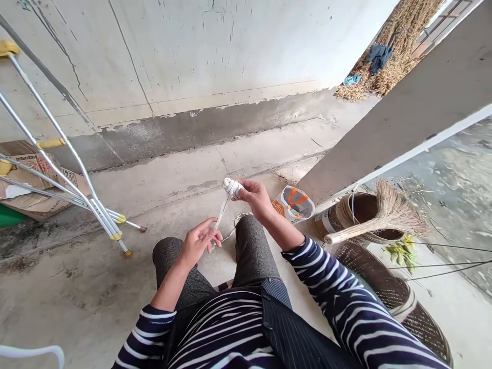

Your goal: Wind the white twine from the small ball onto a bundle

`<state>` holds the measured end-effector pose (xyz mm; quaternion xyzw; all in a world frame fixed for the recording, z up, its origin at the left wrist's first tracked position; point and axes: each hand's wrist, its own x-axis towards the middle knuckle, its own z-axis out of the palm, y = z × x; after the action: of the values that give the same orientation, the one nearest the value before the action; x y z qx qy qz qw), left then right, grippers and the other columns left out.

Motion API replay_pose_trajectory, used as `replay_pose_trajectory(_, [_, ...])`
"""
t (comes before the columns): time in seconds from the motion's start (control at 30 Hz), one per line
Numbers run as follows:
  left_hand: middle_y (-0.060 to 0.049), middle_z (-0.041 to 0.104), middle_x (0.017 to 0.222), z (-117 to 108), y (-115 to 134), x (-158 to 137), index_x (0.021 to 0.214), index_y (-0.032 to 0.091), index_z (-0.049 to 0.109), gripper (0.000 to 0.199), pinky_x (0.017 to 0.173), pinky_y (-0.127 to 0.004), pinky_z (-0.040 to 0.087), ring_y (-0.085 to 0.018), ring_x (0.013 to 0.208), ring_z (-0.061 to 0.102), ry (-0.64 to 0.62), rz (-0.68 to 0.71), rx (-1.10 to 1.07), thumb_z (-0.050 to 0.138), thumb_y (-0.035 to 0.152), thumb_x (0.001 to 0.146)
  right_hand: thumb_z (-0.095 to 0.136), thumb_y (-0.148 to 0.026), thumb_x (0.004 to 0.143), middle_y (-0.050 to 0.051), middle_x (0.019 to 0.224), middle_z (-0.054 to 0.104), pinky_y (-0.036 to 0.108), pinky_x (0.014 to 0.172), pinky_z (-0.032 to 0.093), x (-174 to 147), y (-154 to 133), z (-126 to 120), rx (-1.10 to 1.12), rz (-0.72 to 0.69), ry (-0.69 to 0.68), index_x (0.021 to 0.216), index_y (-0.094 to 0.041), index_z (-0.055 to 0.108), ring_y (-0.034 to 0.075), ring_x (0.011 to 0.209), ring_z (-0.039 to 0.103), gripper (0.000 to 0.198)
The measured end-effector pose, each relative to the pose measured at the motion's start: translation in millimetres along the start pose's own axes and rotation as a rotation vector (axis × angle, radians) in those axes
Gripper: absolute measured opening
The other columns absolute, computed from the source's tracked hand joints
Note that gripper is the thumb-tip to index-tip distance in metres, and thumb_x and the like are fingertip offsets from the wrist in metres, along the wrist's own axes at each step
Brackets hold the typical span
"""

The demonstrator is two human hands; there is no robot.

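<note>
My right hand (254,197) is closed around a small wound bundle of white cord (231,187), held up in front of my knees. From the bundle a length of white cord (222,211) runs down to my left hand (200,238). The left fingers are curled and pinch that strand. Beyond the left hand, a loose loop of the cord passes toward my right knee (251,230), and its far end is hidden there.
Metal crutches (82,179) stand at left before a cardboard box (49,177). To the right are a white and orange bucket (294,203), a brown bucket (342,212) with a straw broom (384,218) across it, and a woven basket (423,323). A pillar (388,97) slants behind.
</note>
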<state>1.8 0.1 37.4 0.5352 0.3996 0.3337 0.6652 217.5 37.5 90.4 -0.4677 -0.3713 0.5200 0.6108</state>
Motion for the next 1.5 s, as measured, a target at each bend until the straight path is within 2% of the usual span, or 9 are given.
replay_pose_trajectory(0.17, [-0.005, 0.07, 0.073, 8, -1, -6, 0.092, 0.015, 0.074, 0.034, 0.05, -0.025, 0.047, -0.017, 0.059, 0.066, 0.039, 0.015, 0.131, 0.066, 0.048, 0.087, 0.072, -0.033, 0.071, 0.002, 0.082, 0.07, 0.034, 0.069, 0.057, 5, 17, -3, -0.214, -0.13, 0.071, 0.088, -0.019, 0.072, 0.016, 0.071, 0.063, 0.022])
replay_pose_trajectory(0.3, [-0.006, 0.074, 0.074, 11, 19, -17, 0.075, 0.019, 0.075, 0.033, 0.073, -0.031, 0.053, -0.02, 0.072, 0.068, 0.006, 0.075, 0.277, 0.061, 0.044, 0.092, 0.059, -0.017, 0.081, 0.007, 0.096, 0.067, 0.036, 0.082, 0.053, 8, 32, -10, -0.724, -0.389, 0.07, 0.094, -0.021, 0.069, 0.021, 0.089, 0.061, 0.016])
replay_pose_trajectory(0.43, [-0.006, 0.072, 0.067, 2, 43, -26, 0.071, 0.017, 0.073, 0.037, 0.075, -0.031, 0.051, -0.02, 0.067, 0.065, -0.066, 0.06, 0.277, 0.058, 0.042, 0.095, 0.047, -0.004, 0.089, 0.013, 0.104, 0.066, 0.039, 0.092, 0.049, 4, 61, -19, -1.133, -0.54, -0.122, 0.097, -0.018, 0.064, 0.026, 0.1, 0.055, 0.023])
replay_pose_trajectory(0.57, [-0.006, 0.07, 0.065, -21, 51, -11, 0.074, 0.014, 0.072, 0.033, 0.073, -0.032, 0.051, -0.017, 0.061, 0.063, 0.018, 0.048, -0.039, 0.063, 0.04, 0.092, 0.045, -0.001, 0.094, 0.014, 0.108, 0.065, 0.036, 0.089, 0.049, -13, 88, -24, -1.243, -0.585, -0.365, 0.099, -0.018, 0.062, 0.026, 0.103, 0.054, 0.025])
replay_pose_trajectory(0.83, [-0.005, 0.069, 0.07, -36, 34, 55, 0.08, 0.009, 0.07, 0.022, 0.07, -0.028, 0.054, -0.014, 0.065, 0.065, 0.333, -0.051, -0.446, 0.078, 0.029, 0.075, 0.044, 0.006, 0.082, 0.004, 0.088, 0.064, 0.029, 0.079, 0.049, -47, 80, -31, -1.053, -0.51, -0.588, 0.122, -0.019, 0.056, 0.019, 0.086, 0.058, 0.048])
replay_pose_trajectory(1.0, [-0.005, 0.067, 0.062, -37, -2, 85, 0.073, 0.013, 0.068, 0.025, 0.065, -0.03, 0.053, -0.015, 0.055, 0.062, 0.254, -0.203, 0.022, 0.071, 0.035, 0.081, 0.045, 0.006, 0.072, 0.002, 0.095, 0.063, 0.027, 0.081, 0.049, -70, 71, -32, -0.807, -0.339, -0.654, 0.132, -0.023, 0.057, 0.015, 0.085, 0.058, 0.068])
replay_pose_trajectory(1.17, [-0.006, 0.077, 0.085, -39, -31, 82, 0.072, 0.019, 0.072, 0.003, 0.078, -0.031, 0.053, -0.023, 0.086, 0.07, 0.289, -0.14, 0.441, 0.071, 0.02, 0.075, 0.058, -0.009, 0.078, 0.005, 0.099, 0.07, 0.026, 0.073, 0.05, -79, 87, -21, -0.498, -0.109, -0.391, 0.109, -0.02, 0.072, 0.017, 0.09, 0.063, 0.036])
replay_pose_trajectory(1.3, [-0.005, 0.073, 0.125, -23, -41, 49, 0.109, 0.021, 0.076, 0.033, 0.094, -0.032, 0.053, -0.024, 0.113, 0.068, 0.081, 0.118, 0.492, 0.063, 0.016, 0.079, 0.072, -0.02, 0.073, 0.004, 0.092, 0.073, 0.027, 0.072, 0.052, -71, 94, -11, -0.288, 0.014, -0.195, 0.094, -0.019, 0.075, 0.017, 0.082, 0.065, 0.021])
replay_pose_trajectory(1.5, [-0.006, 0.078, 0.112, -4, -51, 19, 0.107, 0.017, 0.076, 0.032, 0.099, -0.033, 0.053, -0.024, 0.109, 0.07, 0.08, 0.151, 0.383, 0.064, 0.014, 0.078, 0.076, -0.023, 0.07, 0.004, 0.088, 0.074, 0.03, 0.078, 0.055, -68, 93, 4, -0.182, 0.027, -0.14, 0.091, -0.02, 0.075, 0.017, 0.082, 0.066, 0.022])
